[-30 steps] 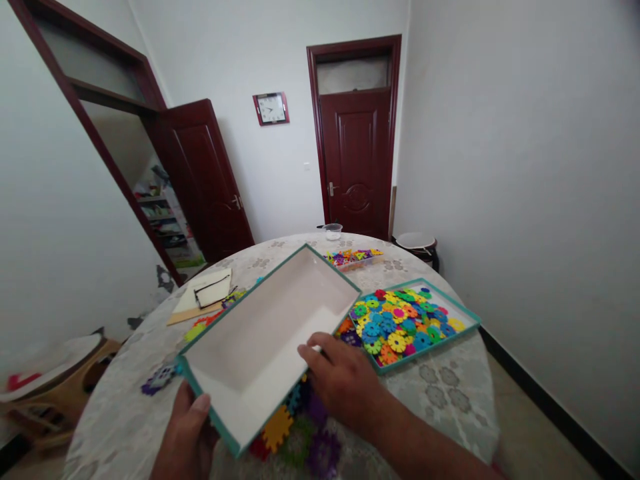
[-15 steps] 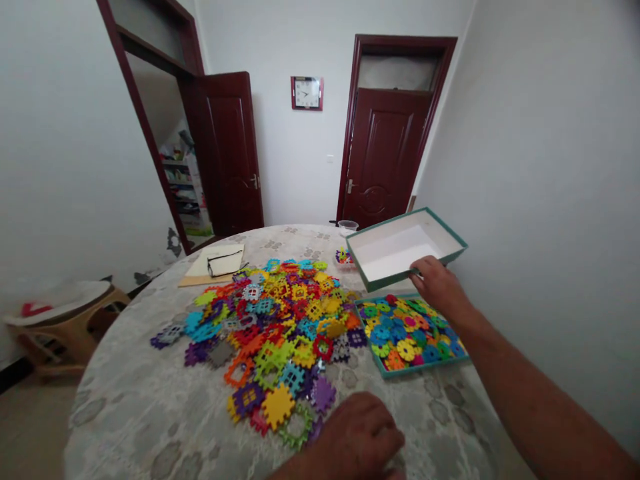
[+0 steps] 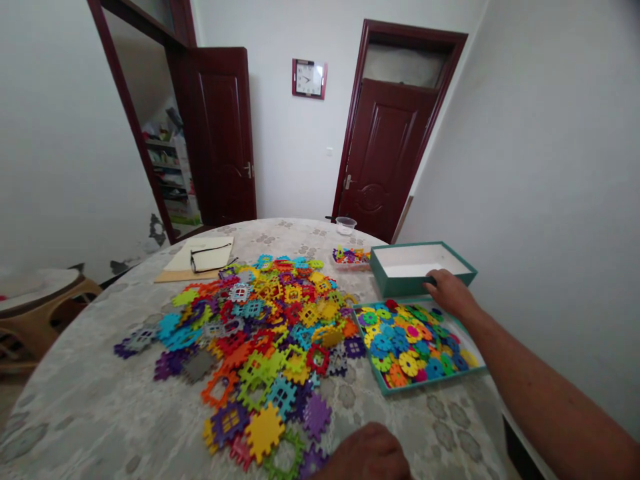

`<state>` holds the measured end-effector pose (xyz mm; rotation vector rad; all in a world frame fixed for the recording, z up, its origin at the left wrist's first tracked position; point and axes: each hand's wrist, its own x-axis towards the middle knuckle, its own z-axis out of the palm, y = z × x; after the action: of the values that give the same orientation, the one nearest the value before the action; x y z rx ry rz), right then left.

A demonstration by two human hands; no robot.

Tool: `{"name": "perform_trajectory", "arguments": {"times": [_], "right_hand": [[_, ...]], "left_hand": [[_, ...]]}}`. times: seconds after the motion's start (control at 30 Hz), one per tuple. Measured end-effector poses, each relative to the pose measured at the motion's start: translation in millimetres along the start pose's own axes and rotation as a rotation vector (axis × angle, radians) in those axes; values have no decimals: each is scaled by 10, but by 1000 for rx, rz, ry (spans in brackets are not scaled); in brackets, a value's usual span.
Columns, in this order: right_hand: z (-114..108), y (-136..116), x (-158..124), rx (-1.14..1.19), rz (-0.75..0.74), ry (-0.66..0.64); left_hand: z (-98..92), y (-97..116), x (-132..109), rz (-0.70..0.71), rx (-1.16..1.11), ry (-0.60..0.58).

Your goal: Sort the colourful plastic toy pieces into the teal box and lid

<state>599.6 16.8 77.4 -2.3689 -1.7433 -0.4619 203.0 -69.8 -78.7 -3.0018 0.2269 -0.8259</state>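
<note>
My right hand (image 3: 449, 293) reaches to the far right of the round table and grips the near edge of an empty green box (image 3: 420, 268) with a white inside, which rests on the table. Just in front of it lies a shallow green lid (image 3: 481, 363) filled with round colourful gear pieces (image 3: 410, 340). A wide heap of square colourful plastic tiles (image 3: 255, 333) covers the middle of the table. My left hand (image 3: 367, 455) lies at the bottom edge near the closest tiles, fingers curled under; whether it holds anything is hidden.
The table (image 3: 100, 407) carries a grey patterned cloth. A notebook with glasses (image 3: 203, 257) lies far left, a small clear cup (image 3: 346, 225) and a strip of joined pieces (image 3: 350, 256) at the back. A wooden stool (image 3: 35, 313) stands left. Two dark red doors are behind.
The green box was lifted off the tile heap, carried to the right by my right hand and set down behind the lid. My left hand let go and dropped to the near table edge.
</note>
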Motion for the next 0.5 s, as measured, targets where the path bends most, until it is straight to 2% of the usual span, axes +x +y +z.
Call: {"name": "perform_trajectory", "arguments": {"times": [0.27,0.5], "right_hand": [[203,115,186,20,-14,-80],[330,-12,215,68,-84,-176]], "left_hand": [[135,-79,-20,-20,-47,-27],[208,-107,118,-37,-84,-19]]}}
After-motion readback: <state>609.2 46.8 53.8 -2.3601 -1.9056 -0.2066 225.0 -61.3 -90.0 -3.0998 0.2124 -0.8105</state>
